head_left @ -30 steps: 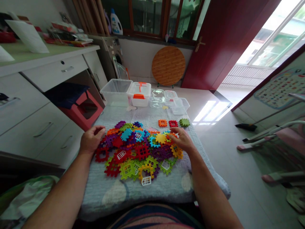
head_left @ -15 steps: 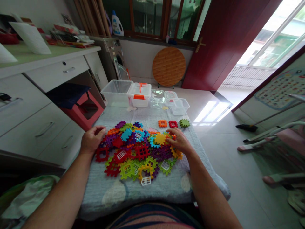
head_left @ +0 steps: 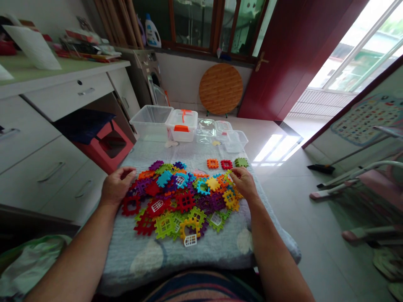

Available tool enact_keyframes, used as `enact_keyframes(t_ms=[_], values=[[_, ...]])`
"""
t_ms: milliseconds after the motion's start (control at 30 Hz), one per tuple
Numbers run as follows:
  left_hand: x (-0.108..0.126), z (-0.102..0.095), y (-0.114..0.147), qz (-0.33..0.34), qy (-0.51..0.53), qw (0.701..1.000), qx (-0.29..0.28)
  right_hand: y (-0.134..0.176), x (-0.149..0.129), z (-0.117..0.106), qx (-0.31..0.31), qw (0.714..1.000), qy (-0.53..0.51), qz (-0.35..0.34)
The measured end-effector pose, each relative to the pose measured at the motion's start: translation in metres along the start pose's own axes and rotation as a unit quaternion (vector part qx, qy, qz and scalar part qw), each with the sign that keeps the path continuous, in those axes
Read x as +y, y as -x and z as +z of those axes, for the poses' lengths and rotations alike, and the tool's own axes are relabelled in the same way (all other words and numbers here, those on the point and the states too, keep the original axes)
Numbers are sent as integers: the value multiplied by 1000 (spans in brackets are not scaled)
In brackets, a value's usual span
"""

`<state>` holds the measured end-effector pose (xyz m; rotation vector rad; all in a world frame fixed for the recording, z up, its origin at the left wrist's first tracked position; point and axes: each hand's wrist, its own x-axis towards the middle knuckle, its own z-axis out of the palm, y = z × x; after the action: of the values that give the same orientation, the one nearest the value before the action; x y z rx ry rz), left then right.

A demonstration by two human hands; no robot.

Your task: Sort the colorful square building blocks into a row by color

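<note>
A cloth-covered table (head_left: 217, 247) stretches before the person; its soft cloth (head_left: 126, 235) may ruck up if a piece is dragged across it. On it lies the pile of toothed plastic pieces (head_left: 185, 201), between both hands; loose and overlapping, it could slide if one were pulled from beneath. Near the far edge stands an open clear bin (head_left: 153, 128). The left hand (head_left: 116, 186) sits loosely curled at the pile's left edge, apparently grasping nothing; a nudge from it might scatter pieces. The right hand (head_left: 244, 182) seems to pinch a lime-green piece (head_left: 228, 176) at the pile's right side; a fingertip hold could slip, or the teeth catch a neighbour. Smallest, a white window insert (head_left: 190, 240) overlaps a yellow piece (head_left: 189, 222); a forearm brushing past could dislodge it
</note>
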<state>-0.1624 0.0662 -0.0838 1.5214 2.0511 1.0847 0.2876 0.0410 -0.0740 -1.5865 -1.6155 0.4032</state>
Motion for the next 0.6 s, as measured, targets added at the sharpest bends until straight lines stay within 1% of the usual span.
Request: enact_keyframes(t_ms=[100,300,467,600], values=[[-1,1,0,6,-1,1000,9,0,3,2,-16,1000,8,1],[-4,2,-2,4,5,1000,5,3,3,9,-42,999,-2,-30],[-1,2,0,6,13,1000,14,2,4,8,-49,998,5,-39],[1,1,1,5,19,1000,13,3,2,9,-77,996,-4,-38]])
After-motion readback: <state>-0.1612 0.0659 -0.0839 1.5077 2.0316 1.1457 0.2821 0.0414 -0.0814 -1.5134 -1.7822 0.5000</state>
